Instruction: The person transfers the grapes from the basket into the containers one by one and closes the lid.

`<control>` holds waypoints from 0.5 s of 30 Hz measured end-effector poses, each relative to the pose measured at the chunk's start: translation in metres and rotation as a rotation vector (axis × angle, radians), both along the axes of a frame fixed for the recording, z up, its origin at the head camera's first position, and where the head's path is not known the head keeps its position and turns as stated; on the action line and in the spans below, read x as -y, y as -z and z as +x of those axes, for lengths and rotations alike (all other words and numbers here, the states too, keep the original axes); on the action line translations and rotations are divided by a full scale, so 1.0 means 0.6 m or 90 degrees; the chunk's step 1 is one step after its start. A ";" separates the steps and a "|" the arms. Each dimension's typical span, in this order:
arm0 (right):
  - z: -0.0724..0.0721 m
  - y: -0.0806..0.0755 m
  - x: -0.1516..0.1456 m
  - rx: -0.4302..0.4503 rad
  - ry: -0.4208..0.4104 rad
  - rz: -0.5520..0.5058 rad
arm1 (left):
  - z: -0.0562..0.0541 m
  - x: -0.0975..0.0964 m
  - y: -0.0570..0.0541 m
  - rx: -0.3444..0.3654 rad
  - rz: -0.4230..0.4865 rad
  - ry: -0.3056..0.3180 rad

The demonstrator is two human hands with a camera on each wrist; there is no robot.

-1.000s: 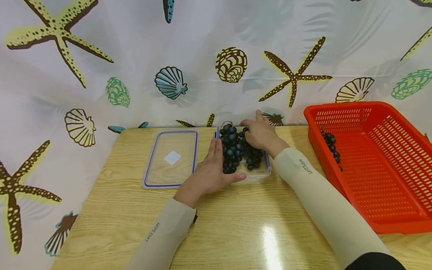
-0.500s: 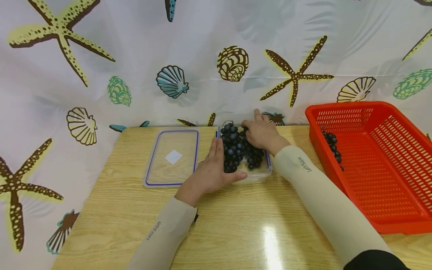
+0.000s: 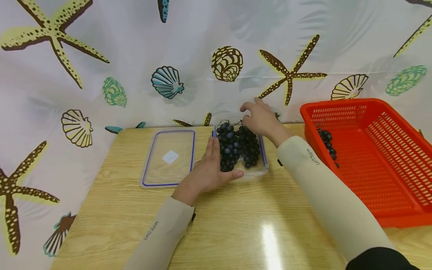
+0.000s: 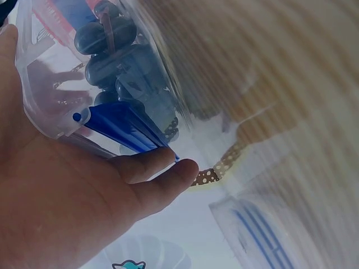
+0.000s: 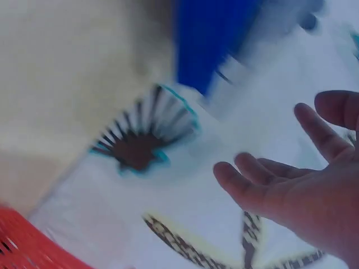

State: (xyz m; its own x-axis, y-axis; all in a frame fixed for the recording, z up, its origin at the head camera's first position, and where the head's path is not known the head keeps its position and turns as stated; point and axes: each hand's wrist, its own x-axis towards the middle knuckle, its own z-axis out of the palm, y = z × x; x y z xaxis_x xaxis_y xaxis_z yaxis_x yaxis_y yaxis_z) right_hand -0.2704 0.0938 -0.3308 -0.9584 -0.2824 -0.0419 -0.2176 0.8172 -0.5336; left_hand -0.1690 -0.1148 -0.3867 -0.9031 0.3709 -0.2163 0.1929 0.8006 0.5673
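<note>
A clear plastic container (image 3: 254,174) with blue clasps stands at the table's back edge. Two bunches of dark grapes lie in it side by side, a left bunch (image 3: 229,146) and a right bunch (image 3: 249,148). My left hand (image 3: 205,170) lies against its near left corner, fingers straight along the left side and thumb along the front. In the left wrist view those fingers touch a blue clasp flap (image 4: 126,128). My right hand (image 3: 261,118) hovers over the far right part of the container, fingers spread and slightly bent, holding nothing.
A clear lid (image 3: 161,173) with a blue seal lies flat left of the container. To the right, a red plastic basket (image 3: 381,157) holds more dark grapes (image 3: 328,142) along its left wall. A patterned curtain (image 3: 195,33) hangs behind the table.
My right hand has come up off the right bunch of grapes and away toward the back, uncovering its top. The left hand keeps its place at the container.
</note>
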 end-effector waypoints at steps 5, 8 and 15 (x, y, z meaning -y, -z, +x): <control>-0.006 -0.066 -0.021 0.006 -0.026 0.007 | -0.003 0.003 0.002 0.001 -0.001 -0.014; -0.005 -0.099 -0.052 0.025 -0.048 0.041 | -0.003 0.002 0.003 0.006 0.000 -0.015; 0.017 -0.136 -0.165 0.033 -0.015 0.103 | -0.002 -0.001 0.001 -0.002 -0.007 -0.012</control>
